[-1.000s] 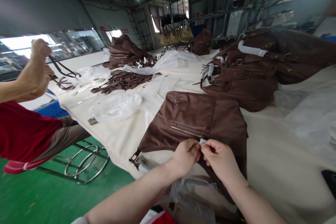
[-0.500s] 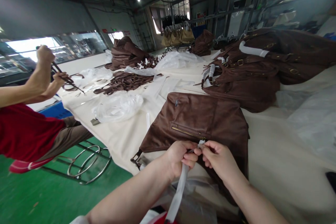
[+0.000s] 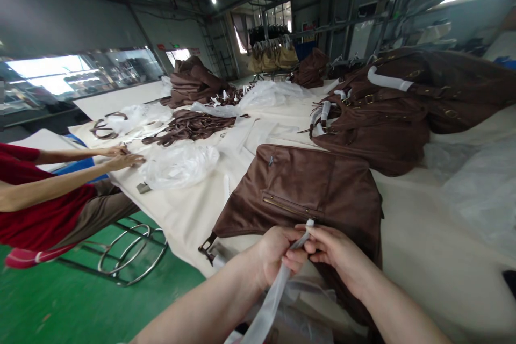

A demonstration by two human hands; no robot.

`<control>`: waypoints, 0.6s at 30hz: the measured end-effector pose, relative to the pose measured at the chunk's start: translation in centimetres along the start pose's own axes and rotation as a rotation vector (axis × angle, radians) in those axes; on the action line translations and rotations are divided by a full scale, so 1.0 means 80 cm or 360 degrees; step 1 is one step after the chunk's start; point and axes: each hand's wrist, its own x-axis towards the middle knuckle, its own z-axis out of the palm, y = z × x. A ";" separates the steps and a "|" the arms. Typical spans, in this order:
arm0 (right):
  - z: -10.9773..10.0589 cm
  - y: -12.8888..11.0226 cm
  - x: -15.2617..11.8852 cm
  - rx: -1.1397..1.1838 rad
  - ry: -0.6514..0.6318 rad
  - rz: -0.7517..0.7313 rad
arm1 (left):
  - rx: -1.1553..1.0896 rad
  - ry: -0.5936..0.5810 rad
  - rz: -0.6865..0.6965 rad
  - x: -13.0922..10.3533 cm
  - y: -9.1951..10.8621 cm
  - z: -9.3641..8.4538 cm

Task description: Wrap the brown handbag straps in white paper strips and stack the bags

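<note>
A strap wrapped in white, translucent material (image 3: 271,301) runs up from the bottom of the head view. My left hand (image 3: 278,255) is closed around it near its upper end. At that tip my right hand (image 3: 332,250) pinches the same wrapped strap between thumb and fingers. Both hands meet just above the lower part of a brown leather bag (image 3: 306,177), which lies flat on the table. The bag has a zipped pocket (image 3: 288,205) and a metal clasp (image 3: 207,247) at its left corner. What lies inside my curled fingers is hidden.
Brown bags (image 3: 374,134) are piled at the right, beside clear plastic (image 3: 479,188). A plastic bundle (image 3: 181,164) and a heap of brown straps (image 3: 193,128) lie left of centre on the pale tabletop (image 3: 189,215). A co-worker in red (image 3: 48,204) sits at the left edge.
More of the white-wrapped strap shows above and below my left hand, and its tip stands between my fingers. The co-worker's hands have come down to the table, without the raised dark strap.
</note>
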 end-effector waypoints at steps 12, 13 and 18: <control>0.004 0.001 0.001 0.0420 0.0065 -0.0073 | 0.1009 0.0134 0.0771 -0.033 -0.013 -0.019; 0.005 0.001 0.001 0.0418 0.0129 -0.0083 | 0.1140 0.0215 0.0898 -0.042 -0.008 -0.025; 0.006 0.001 0.002 0.0193 0.0219 -0.0113 | 0.1409 0.0550 0.1312 -0.084 0.030 -0.059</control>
